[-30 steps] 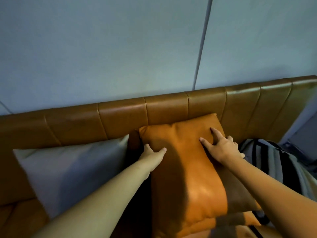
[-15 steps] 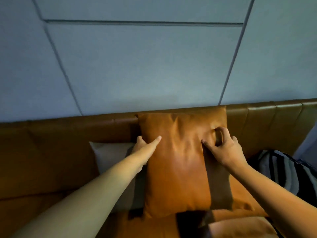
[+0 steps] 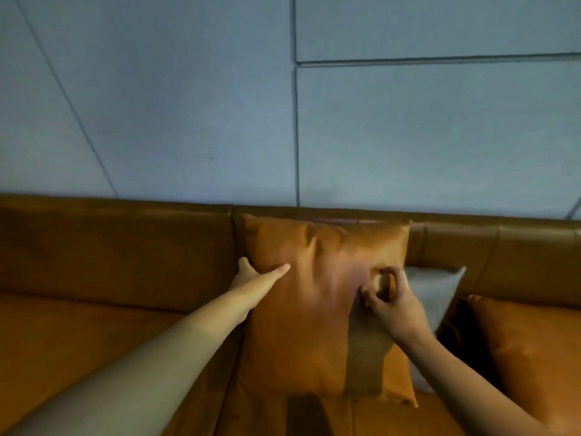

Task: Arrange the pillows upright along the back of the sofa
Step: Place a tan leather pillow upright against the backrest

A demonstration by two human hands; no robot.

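Note:
An orange leather pillow (image 3: 308, 325) stands upright against the brown leather sofa back (image 3: 125, 247). My left hand (image 3: 254, 275) grips its left edge, thumb behind and fingers on the front. My right hand (image 3: 393, 303) pinches the fabric near its upper right. A grey pillow (image 3: 437, 294) leans on the sofa back just right of it, partly hidden behind the orange one and my right hand. Another orange pillow (image 3: 528, 357) lies at the far right.
The sofa seat (image 3: 78, 335) stretches out to the left of the held pillow. A pale blue panelled wall (image 3: 188, 105) rises behind the sofa back.
The held orange pillow has moved left past the grey pillow, which now stands on its right. The striped pillow has left the view and another orange pillow shows at the right.

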